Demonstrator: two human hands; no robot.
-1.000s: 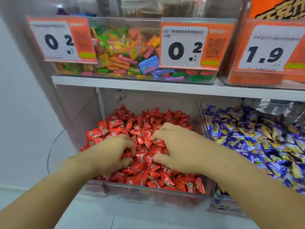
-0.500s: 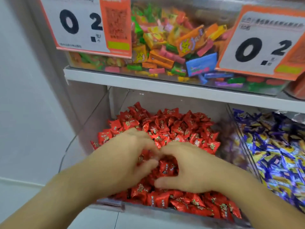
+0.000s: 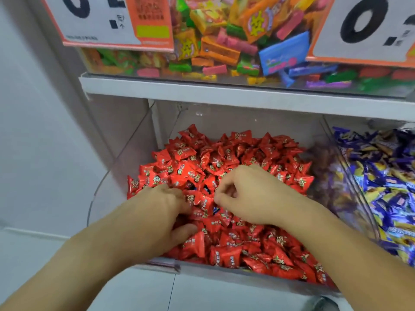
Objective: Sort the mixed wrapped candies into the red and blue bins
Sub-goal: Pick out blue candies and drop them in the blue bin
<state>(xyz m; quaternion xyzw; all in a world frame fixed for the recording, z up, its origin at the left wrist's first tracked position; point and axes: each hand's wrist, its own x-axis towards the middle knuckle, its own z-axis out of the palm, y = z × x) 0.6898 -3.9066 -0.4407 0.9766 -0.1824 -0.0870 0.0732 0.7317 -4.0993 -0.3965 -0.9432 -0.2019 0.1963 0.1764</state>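
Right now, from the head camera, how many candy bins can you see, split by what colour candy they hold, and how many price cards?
Bins of red candies: 1
Bins of blue-and-yellow candies: 1
Bins of mixed-colour candies: 1
Price cards: 2, one at left and one at right
Total: 3 bins, 2 cards
Both hands, left and right, are in the red bin.

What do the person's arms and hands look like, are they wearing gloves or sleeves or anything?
No gloves at all. The left hand and the right hand are both bare, and both forearms are bare too, as far as the picture shows. No sleeve reaches into view. No ring, watch or bracelet shows on either wrist or on the fingers that can be seen.
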